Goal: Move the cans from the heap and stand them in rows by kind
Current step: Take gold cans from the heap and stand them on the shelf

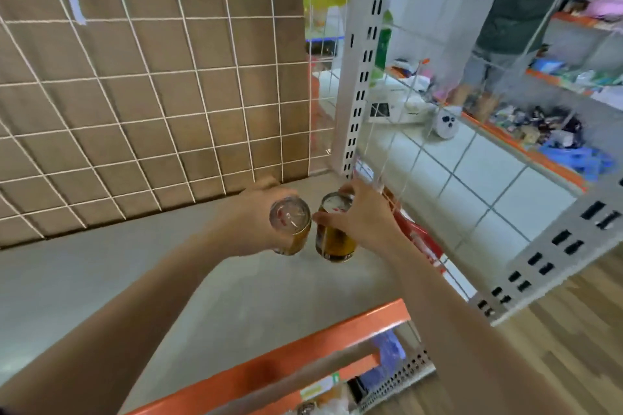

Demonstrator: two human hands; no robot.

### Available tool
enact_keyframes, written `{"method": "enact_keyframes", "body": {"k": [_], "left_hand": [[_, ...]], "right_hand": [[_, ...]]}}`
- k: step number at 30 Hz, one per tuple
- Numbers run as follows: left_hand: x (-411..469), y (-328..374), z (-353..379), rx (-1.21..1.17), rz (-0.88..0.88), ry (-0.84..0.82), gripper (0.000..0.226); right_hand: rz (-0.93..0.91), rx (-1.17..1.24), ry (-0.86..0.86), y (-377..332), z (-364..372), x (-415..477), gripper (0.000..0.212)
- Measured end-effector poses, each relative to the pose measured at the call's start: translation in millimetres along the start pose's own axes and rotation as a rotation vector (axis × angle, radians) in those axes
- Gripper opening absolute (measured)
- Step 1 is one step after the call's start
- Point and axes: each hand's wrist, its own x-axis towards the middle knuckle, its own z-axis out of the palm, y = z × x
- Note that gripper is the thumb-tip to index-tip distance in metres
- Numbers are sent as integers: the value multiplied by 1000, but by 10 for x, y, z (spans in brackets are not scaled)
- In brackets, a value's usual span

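Two gold cans with silver tops are held upright, side by side, over the grey shelf (141, 280) near its right end. My left hand (249, 216) grips the left can (290, 224) from its left side. My right hand (360, 212) grips the right can (335, 229) round its upper part from the right. The right can's base is at the shelf surface; whether the left can touches it I cannot tell. The two cans nearly touch. No heap of cans is in view.
A white wire grid (151, 94) with brown board behind closes the shelf's back. A slotted white upright (362, 77) and a wire side panel stand at the right end. The orange shelf edge (303, 347) runs in front. Across the tiled aisle, another rack (539, 131) holds goods.
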Motion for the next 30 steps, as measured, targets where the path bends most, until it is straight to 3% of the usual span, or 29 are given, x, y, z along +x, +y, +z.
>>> {"method": "enact_keyframes", "body": {"k": [9,13,16,18,21,23,26,30], "left_hand": [[745,-205,-131,156,66,-250,61],[966,-348,-119,90,45,-234,58],[899,-344,-6,77,-90,-200,91],[794,-273,115,164,-215,-52,102],[794,-241,197,94,-287,139,80],[873,-280,176,26,-248,137,62],[993,-359,139,-57,-197,127,46],[1113,-420,207,-96,-169,168,46]], "right_hand": [[31,-150,95,-5,125,712,74],[63,-168,199,-92,202,961,70],[71,-226,219,-128,259,1073,72],[47,-216,184,-119,248,1102,73],[6,-31,35,-57,88,1090,58],[-61,-37,-32,22,-10,1066,41],[-135,-64,0,120,-24,1074,25],[-128,-116,93,160,44,1146,29]]}}
